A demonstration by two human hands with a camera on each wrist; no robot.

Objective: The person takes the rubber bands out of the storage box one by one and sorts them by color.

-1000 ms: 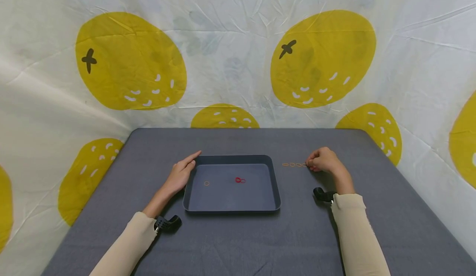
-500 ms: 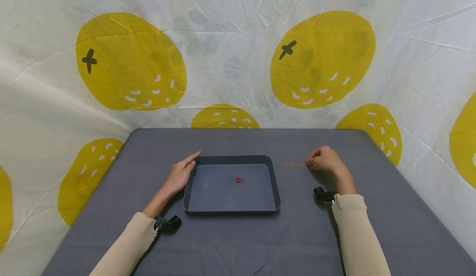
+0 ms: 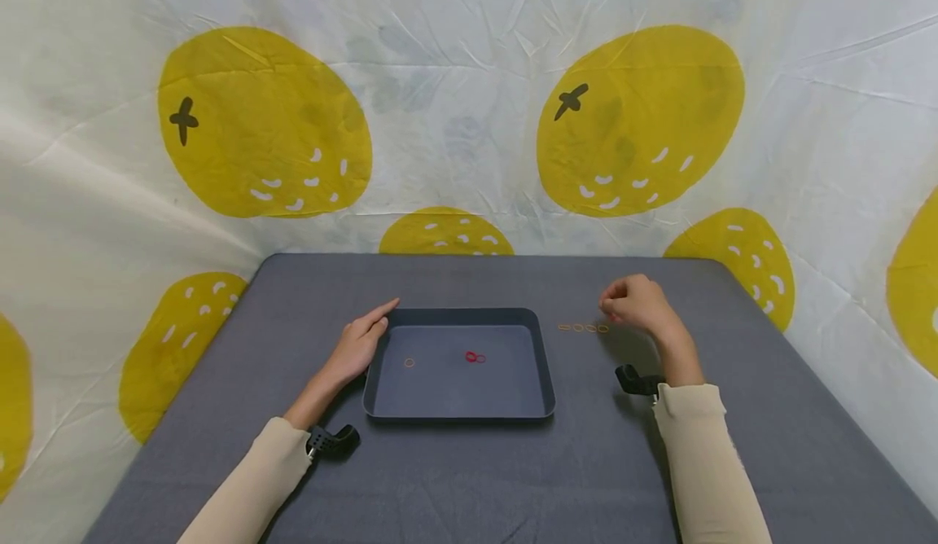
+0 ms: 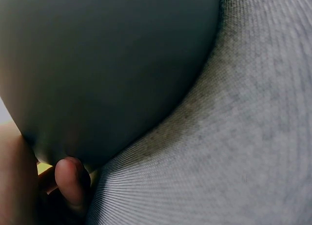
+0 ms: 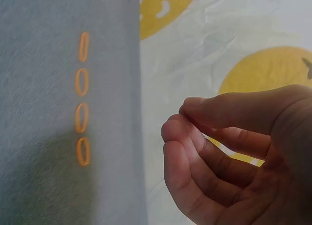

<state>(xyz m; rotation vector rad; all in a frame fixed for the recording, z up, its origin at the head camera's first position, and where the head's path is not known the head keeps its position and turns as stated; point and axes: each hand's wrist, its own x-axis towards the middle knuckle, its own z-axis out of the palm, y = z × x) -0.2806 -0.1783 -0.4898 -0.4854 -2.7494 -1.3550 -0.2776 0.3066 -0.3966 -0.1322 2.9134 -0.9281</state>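
Note:
My left hand (image 3: 357, 347) holds the dark grey tray (image 3: 460, 414) at its far left corner, index finger stretched past the corner. In the left wrist view a fingertip (image 4: 70, 178) lies against the tray's outer wall (image 4: 112, 74). My right hand (image 3: 636, 304) hovers just beyond the right end of a row of several small orange rubber bands (image 3: 590, 328). Its fingers are loosely bent, thumb near the fingertips, and nothing shows between them in the right wrist view. Inside the tray lie one orange rubber band (image 3: 409, 362) and a small cluster of red rubber bands (image 3: 472, 357).
A grey cloth covers the table (image 3: 469, 479). Behind it hangs a white curtain (image 3: 454, 120) printed with big yellow fruits. Each wrist wears a black camera, the left one (image 3: 334, 442) near the tray's front left corner.
My right hand has risen and moved away from the rightmost orange rubber band, which now lies uncovered at the row's end. The left hand and tray stay put.

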